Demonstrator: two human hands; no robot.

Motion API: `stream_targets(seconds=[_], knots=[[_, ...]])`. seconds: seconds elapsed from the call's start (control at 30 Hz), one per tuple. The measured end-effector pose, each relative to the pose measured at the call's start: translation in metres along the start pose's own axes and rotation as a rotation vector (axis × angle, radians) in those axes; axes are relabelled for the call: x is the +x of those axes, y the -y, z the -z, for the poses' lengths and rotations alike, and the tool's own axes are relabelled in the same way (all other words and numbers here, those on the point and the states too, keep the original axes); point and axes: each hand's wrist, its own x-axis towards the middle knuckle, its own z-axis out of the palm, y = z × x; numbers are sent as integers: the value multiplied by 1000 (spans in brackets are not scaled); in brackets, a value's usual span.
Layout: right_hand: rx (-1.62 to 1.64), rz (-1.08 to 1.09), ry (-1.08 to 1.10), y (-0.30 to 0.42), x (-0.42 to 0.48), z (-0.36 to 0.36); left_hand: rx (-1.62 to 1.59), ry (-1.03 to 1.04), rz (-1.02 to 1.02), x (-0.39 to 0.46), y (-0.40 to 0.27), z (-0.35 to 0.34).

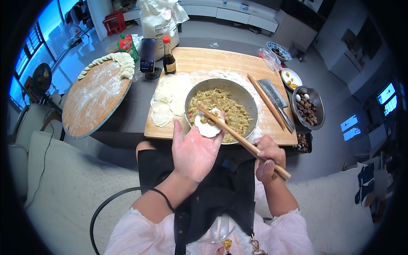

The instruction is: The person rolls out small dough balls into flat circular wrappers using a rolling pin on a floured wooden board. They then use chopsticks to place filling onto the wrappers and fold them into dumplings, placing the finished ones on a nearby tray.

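Observation:
My left hand (pixel 196 151) is palm up, a round dough wrapper (pixel 208 129) resting on its fingers at the near side of a metal bowl (pixel 255 119) of minced filling (pixel 234 105). My right hand (pixel 270 156) grips a pair of wooden chopsticks (pixel 242 139), whose tips touch a lump of filling on that wrapper. Left of the bowl, overlapping dough wrappers (pixel 164 102) lie on the floured wooden board (pixel 204 59). Folded dumplings (pixel 126 65) line the far edge of a round floured tray (pixel 95 98) at the left.
A rolling pin (pixel 266 100) and cleaver (pixel 273 92) lie on the board's right. Beyond its left corner stand a sauce bottle (pixel 169 59), a phone (pixel 148 55) on a stand and a large white bag (pixel 161 25). Right of the board are a plate (pixel 296 75) and a metal bowl (pixel 320 110).

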Motion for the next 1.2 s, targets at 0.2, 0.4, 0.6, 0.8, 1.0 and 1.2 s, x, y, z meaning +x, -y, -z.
stream_targets(seconds=[0.2,0.4,0.6,0.8,1.0,1.2], knots=[[-278,161,267,16,2,16,-28,-17,0,-2,-5,-8],[-363,164,371,37,7,30,81,-17,-147,2,-27,4],[-48,-176,-212,9,-13,35,212,-57,-263,-5,-50,20],[61,-493,-253,-16,-24,20,186,-152,-218,-34,-62,37],[133,-562,-293,-36,-31,13,165,-248,-184,-53,-65,55],[334,-635,-495,-39,-32,16,175,-247,-92,-55,-63,59]])
